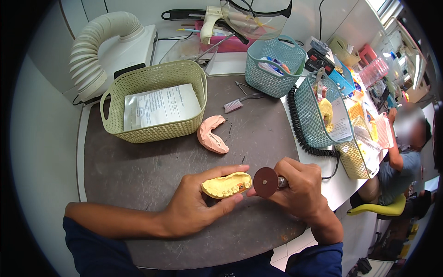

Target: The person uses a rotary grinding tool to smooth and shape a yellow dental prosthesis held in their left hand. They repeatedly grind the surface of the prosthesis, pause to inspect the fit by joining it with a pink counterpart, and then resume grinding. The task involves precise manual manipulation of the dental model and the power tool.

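A yellow dental cast [220,183] with a row of teeth and a brownish-orange patch near its right end is gripped in my left hand [191,203], thumb below and fingers above. My right hand [300,187] is closed round a metal rotary handpiece [282,182]. A dark red-brown sanding disc [266,182] sits on the handpiece's tip, close to the cast's right end with a small gap between them. Beyond my hands, a pink arch-shaped dental cast [213,135] rests on the grey worktop [138,180].
A pale green basket [157,130] with papers stands at the far left. Behind lie a brush [234,105] and a blue basket [272,83]. Another blue basket [318,124] stands right, beside a black coiled cord [300,129]. A white ribbed hose [85,60] curves at the back left. A person [399,175] sits at right.
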Demonstrator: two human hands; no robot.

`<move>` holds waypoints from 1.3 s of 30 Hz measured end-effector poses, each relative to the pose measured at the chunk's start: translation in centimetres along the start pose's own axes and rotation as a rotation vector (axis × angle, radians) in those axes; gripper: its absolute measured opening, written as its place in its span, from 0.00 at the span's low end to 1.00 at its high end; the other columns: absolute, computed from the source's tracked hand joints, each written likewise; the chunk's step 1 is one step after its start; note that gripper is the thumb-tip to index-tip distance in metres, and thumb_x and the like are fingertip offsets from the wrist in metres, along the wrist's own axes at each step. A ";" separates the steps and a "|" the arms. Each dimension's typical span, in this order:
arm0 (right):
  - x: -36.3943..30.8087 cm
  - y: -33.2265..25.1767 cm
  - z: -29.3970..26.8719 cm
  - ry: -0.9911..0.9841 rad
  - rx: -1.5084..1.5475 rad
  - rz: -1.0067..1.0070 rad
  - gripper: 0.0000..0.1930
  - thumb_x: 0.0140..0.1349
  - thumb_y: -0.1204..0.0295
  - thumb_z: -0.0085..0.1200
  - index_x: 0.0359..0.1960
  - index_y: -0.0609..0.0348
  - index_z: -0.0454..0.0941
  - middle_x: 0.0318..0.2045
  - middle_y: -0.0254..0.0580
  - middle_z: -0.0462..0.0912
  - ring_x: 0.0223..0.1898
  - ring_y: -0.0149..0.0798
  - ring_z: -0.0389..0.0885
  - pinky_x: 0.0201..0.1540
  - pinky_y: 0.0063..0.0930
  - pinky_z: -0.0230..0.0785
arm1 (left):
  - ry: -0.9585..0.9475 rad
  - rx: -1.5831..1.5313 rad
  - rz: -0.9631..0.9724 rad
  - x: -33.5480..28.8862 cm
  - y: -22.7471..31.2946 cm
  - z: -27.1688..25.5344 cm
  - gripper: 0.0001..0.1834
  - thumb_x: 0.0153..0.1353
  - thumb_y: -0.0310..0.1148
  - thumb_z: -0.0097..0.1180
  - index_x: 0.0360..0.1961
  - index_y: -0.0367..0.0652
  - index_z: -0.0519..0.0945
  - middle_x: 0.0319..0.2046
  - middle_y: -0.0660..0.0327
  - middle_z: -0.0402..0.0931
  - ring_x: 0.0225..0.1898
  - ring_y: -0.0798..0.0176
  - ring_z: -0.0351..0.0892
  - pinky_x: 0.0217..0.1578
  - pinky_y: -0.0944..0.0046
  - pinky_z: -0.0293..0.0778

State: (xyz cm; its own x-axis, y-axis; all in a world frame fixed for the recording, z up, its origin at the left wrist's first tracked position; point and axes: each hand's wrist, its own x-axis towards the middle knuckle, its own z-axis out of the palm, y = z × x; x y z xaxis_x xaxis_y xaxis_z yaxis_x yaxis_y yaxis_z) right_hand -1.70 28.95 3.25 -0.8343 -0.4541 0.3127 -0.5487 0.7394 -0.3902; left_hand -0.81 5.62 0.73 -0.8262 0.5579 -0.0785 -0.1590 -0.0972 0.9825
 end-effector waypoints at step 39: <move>0.3 3.7 -1.0 -0.017 0.128 0.122 0.15 0.55 0.64 0.62 0.29 0.67 0.83 0.25 0.56 0.83 0.31 0.56 0.84 0.41 0.44 0.75 | -0.369 -0.790 0.719 -5.7 4.2 19.2 0.23 0.70 0.43 0.54 0.44 0.27 0.80 0.40 0.45 0.78 0.37 0.56 0.79 0.38 0.64 0.76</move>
State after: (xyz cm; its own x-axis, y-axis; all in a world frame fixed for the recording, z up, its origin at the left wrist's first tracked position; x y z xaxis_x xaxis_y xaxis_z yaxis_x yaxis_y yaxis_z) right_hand -3.86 32.03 2.76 -0.8952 -0.3743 0.2419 -0.4450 0.7206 -0.5317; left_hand 13.64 17.87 8.58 -0.6741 0.3589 0.6456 -0.1165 -0.9147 0.3869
